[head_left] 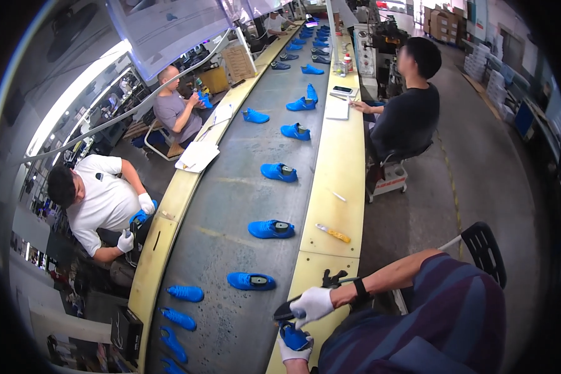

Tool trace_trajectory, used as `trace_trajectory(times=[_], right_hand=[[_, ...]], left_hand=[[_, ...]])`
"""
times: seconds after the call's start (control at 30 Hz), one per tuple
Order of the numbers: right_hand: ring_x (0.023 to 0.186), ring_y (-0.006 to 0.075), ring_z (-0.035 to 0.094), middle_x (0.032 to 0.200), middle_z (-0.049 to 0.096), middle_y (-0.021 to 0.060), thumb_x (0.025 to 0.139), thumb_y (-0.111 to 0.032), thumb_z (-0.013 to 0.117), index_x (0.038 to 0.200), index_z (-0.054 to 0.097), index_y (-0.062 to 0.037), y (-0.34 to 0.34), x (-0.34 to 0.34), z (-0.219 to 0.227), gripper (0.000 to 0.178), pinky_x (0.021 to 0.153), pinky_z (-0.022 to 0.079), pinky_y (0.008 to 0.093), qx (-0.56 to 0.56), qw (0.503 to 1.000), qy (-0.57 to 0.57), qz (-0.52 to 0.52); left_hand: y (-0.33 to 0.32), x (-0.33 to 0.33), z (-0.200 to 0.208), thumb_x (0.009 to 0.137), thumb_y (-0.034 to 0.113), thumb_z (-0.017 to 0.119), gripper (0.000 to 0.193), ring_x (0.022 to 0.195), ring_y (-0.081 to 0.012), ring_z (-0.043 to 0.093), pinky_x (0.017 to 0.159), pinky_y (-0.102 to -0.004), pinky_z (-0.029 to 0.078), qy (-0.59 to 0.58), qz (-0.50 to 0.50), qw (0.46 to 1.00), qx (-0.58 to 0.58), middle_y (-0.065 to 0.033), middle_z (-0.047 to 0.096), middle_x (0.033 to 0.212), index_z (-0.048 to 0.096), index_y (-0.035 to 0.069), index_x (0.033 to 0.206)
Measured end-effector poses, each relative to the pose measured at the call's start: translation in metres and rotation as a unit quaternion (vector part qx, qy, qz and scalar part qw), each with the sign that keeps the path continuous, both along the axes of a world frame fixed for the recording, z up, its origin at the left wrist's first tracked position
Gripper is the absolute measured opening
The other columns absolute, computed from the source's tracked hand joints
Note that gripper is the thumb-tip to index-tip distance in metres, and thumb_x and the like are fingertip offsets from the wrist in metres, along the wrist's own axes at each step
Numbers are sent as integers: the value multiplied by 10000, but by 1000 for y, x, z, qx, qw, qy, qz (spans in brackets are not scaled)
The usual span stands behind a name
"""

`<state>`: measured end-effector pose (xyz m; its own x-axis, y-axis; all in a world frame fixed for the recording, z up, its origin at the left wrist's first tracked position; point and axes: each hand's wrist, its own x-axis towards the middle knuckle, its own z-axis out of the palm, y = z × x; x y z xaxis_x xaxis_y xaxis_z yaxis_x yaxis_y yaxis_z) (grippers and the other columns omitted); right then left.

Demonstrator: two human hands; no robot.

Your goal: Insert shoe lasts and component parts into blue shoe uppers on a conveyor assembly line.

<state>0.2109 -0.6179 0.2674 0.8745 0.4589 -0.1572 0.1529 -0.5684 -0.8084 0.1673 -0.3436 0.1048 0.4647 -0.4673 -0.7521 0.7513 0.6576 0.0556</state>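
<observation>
My left hand [295, 351], in a white glove, grips a blue shoe [294, 336] at the yellow ledge [305, 274] of a long conveyor. Just above it, my right hand [313, 304], also gloved in white with a black wristband, is closed on a dark tool [284, 310] whose tip points left over the shoe. My right forearm reaches in from the right over my striped shirt. Most of the shoe in my left hand is hidden.
The grey conveyor belt [230, 206] carries several blue shoes [271, 229] in a line running away from me. A yellow tool [334, 234] and a black clamp-like object [333, 278] lie on the ledge. Three seated people work alongside the belt. A black chair [484, 248] stands at the right.
</observation>
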Motion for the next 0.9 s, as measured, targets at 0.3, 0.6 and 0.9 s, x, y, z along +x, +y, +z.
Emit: trace_trajectory(times=[0.3, 0.6, 0.9], right_hand=[[950, 398, 727, 971, 765, 165, 866, -573, 753, 1075, 738, -132, 29, 9, 8, 488, 813, 566, 468, -85, 995, 54, 19], [967, 412, 730, 1057, 762, 189, 910, -518, 685, 1086, 759, -93, 10, 58, -120, 466, 810, 574, 498, -237, 965, 111, 14], [1054, 389, 720, 1093, 747, 217, 854, -452, 775, 1125, 717, -49, 4, 76, -162, 489, 920, 564, 449, -269, 954, 95, -91]], left_hand=[[-3, 4, -17, 1004, 788, 238, 708, 919, -310, 611, 721, -467, 499, 27, -41, 996, 74, -51, 697, 1181, 625, 275, 1301], [61, -43, 47, 1042, 629, 411, 518, 958, -251, 616, 740, -486, 487, -135, -32, 988, 72, -59, 655, 1072, 619, 234, 1306], [188, -1, 15, 943, 827, 415, 864, 997, -314, 666, 651, -423, 498, -25, 255, 966, -40, -150, 647, 1211, 541, 110, 1408]])
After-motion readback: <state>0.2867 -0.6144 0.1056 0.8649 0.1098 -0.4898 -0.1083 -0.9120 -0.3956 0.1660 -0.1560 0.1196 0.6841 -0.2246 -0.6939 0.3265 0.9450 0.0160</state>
